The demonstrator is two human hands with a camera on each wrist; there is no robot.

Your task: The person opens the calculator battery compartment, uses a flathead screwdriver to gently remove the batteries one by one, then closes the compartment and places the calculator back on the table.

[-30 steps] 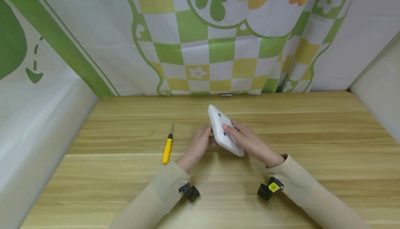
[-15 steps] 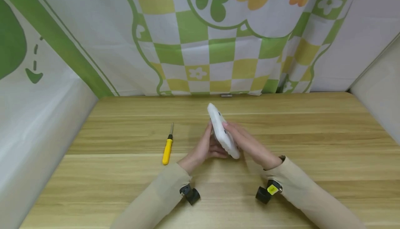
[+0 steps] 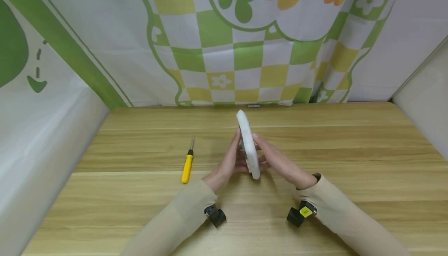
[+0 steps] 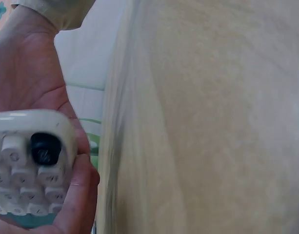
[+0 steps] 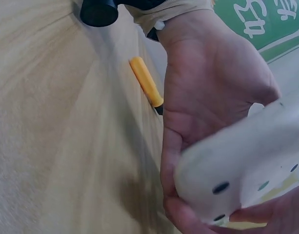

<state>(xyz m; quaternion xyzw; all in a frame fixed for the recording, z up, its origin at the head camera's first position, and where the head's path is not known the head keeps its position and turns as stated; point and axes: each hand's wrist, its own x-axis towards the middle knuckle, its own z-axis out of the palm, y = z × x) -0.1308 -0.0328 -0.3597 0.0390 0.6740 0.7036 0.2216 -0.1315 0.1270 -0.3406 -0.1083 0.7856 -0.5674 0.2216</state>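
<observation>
A white calculator [image 3: 248,145] stands on edge between both hands, its thin side toward the head camera. Its off-white round keys and one black key [image 4: 46,149] show in the left wrist view. Dark oval spots mark its back [image 5: 222,165] in the right wrist view. My left hand [image 3: 227,163] holds it from the key side, thumb near the top and other fingers lower down. From the back side my right hand [image 3: 282,166] holds it too, with a finger [image 4: 80,195] bent round the edge. Some fingers are hidden behind the calculator.
A yellow-handled screwdriver [image 3: 187,166] lies on the wooden table [image 3: 140,205] left of the hands, its tip pointing away. A checked cloth [image 3: 248,58] hangs behind the table. Small black cameras [image 3: 296,217] sit at both wrists.
The calculator has turned from showing its spotted back to showing its narrow side, standing steeper. Both hands have shifted with it; the screwdriver has stayed put.
</observation>
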